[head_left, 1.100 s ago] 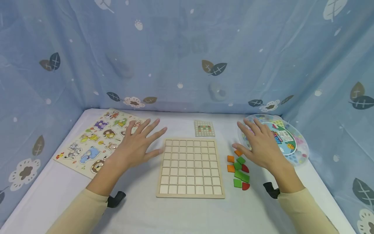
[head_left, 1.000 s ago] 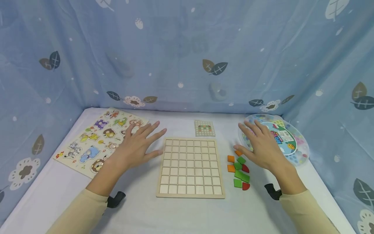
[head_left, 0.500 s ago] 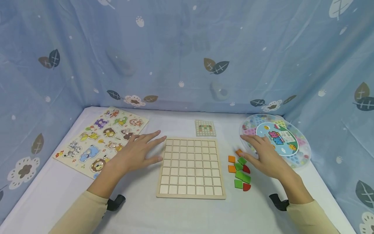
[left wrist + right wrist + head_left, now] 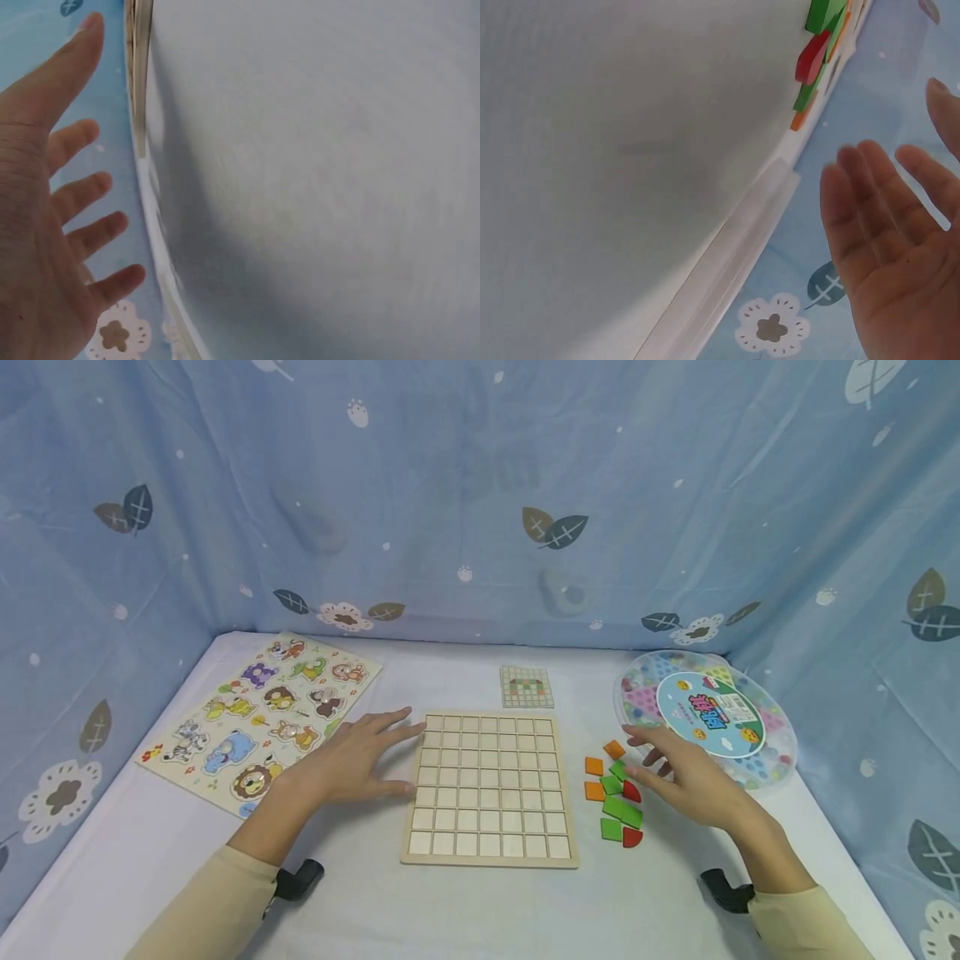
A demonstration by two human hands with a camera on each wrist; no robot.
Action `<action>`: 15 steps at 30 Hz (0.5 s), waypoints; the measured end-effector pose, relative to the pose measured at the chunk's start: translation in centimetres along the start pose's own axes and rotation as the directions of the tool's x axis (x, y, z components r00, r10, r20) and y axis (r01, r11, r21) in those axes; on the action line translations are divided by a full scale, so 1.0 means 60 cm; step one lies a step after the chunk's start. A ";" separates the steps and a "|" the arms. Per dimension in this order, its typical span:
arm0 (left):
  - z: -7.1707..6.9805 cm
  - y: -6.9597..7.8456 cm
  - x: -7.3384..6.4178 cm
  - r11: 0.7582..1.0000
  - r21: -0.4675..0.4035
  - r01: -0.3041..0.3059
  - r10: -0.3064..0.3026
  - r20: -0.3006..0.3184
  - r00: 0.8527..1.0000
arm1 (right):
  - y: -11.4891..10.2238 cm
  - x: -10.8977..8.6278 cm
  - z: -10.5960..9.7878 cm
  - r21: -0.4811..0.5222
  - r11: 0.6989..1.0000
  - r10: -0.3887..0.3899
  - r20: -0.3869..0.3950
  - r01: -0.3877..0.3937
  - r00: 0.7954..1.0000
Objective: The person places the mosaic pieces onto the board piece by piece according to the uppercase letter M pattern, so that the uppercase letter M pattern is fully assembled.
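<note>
A wooden grid board (image 4: 489, 790) with square cells lies in the middle of the table. My left hand (image 4: 347, 763) is at its left edge, fingers spread and thumb apart, holding nothing; the left wrist view shows the same spread left hand (image 4: 45, 202). To the board's right lie flat green pieces (image 4: 622, 811), orange squares (image 4: 594, 767) and red quarter-round pieces (image 4: 632, 837). Over the right side of these pieces hovers my right hand (image 4: 693, 781), thumb and index finger apart, nothing between them. In the right wrist view the right hand (image 4: 900, 232) has relaxed fingers, near a red piece (image 4: 810, 58).
Behind the board lies a small pattern card (image 4: 527, 687). An animal peg puzzle (image 4: 258, 722) is at the left. A round clear-lidded box (image 4: 780, 735) of coloured beads stands at the back right. Blue patterned curtain (image 4: 450, 502) surrounds the white table.
My right hand has come down and back towards the coloured pieces, its fingers bending a little. The left hand has lowered slightly beside the board.
</note>
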State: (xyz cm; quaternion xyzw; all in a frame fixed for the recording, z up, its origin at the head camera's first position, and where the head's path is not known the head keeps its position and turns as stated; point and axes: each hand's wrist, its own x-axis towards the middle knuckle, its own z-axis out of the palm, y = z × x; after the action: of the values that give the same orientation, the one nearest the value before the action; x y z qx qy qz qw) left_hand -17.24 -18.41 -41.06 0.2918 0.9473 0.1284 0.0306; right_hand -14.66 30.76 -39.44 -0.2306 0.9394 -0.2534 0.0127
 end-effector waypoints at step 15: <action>0.015 -0.006 0.004 0.992 -0.124 0.029 -0.012 0.138 0.990 | 0.013 -0.009 -0.003 0.055 0.997 0.041 0.123 -0.048 0.992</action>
State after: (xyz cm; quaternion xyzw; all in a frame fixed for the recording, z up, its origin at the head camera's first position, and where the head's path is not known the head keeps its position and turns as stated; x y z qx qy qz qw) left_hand -17.54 -18.35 -42.04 0.2878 0.9359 0.1672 0.1153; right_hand -14.56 31.68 -39.69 -0.2242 0.9340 -0.2658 0.0821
